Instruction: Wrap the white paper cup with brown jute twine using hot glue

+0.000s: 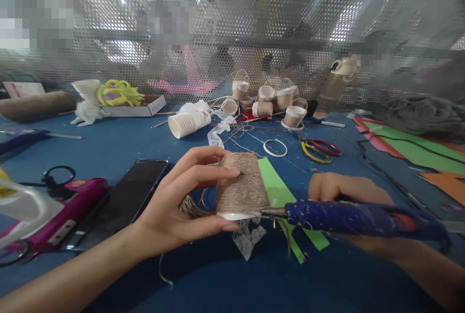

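Note:
My left hand (181, 201) grips a paper cup wrapped in jute twine (241, 184), fingers over its side and thumb under its white rim. The cup stands upside down in the air, its wider rim lowest. My right hand (345, 189) is closed around a blue hot glue gun (337, 217), which covers part of the fingers. Its metal nozzle is at the cup's lower right edge; whether it touches I cannot tell. Under and behind the cup lie strips of green paper (278, 184), a scrap of white lace (248, 241) and loose twine (194, 205).
A black phone (136, 192) and a magenta power strip (69, 211) lie at left. Farther back are stacked paper cups (183, 124), several small twine baskets (285, 95), a white ring (275, 148) and yellow-handled scissors (315, 153). Coloured paper (417, 143) and a black cord (385, 177) are at right.

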Demonstrator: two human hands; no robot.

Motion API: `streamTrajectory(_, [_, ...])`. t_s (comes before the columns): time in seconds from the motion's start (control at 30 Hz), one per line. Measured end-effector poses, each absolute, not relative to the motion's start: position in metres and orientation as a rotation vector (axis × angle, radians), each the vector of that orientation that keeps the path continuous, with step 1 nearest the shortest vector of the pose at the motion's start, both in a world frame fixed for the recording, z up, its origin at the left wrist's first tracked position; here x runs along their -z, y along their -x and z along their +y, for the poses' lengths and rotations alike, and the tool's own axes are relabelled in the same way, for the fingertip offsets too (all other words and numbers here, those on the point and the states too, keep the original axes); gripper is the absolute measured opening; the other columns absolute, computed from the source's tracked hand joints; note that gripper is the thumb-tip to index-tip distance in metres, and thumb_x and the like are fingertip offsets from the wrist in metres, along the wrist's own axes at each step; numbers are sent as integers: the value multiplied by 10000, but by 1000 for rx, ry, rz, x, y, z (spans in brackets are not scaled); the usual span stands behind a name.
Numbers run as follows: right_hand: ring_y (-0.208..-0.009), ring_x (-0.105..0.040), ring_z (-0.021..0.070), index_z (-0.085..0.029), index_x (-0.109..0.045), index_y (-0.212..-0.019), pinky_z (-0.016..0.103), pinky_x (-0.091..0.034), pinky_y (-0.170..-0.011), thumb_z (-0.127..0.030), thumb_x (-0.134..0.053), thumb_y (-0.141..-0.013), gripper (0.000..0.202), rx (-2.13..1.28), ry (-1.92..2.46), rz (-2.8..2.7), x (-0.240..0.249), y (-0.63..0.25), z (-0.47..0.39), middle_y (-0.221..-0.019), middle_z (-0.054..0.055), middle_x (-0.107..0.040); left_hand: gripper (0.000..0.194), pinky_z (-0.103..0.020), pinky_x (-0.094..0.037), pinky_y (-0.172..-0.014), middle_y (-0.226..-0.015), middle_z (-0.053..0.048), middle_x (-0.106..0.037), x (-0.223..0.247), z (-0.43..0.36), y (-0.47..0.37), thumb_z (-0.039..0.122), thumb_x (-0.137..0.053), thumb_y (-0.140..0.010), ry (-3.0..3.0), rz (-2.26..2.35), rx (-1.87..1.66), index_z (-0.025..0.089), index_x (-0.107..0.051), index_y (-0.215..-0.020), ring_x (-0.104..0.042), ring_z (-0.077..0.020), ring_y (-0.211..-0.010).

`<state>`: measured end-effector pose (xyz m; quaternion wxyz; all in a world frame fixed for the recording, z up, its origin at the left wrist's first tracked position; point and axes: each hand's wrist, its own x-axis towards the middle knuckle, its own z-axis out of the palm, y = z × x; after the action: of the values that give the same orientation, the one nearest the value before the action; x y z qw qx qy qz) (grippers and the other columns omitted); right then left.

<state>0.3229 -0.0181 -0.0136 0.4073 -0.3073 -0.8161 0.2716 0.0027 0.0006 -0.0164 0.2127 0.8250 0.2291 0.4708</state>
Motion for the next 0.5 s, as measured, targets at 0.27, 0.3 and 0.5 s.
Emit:
streamTrajectory(0.27, [-578,-528,129,-265,-499,-776,266,-390,-510,-374,-725,-845,261,-732,770,-2041,17,-324,-18,-709,-59,-577,562,-291,-654,-938,-1325,-97,-583,15,0,-3,394,-900,-775,-2275,641,-1323,312,-692,-1291,-634,-251,-1218])
streamTrajectory(0.3, [-579,-529,126,-264,-500,-778,263,-391,-512,-358,-727,-842,254,-734,773,-2045,17,-324,-17,-714,-61,-579,560,-293,-657,-932,-1321,-98,-587,15,0,-3,394,-901,-774,-2276,643,-1323,313,-694,-1287,-637,-253,-1214])
streamTrajectory(0.5, [-572,-531,113,-258,-496,-767,253,-387,-513,-308,-720,-833,238,-722,771,-2058,15,-324,-18,-711,-67,-589,561,-310,-652,-937,-1317,-101,-583,16,2,-4,411,-890,-785,-2304,641,-1322,302,-683,-1296,-636,-260,-1210])
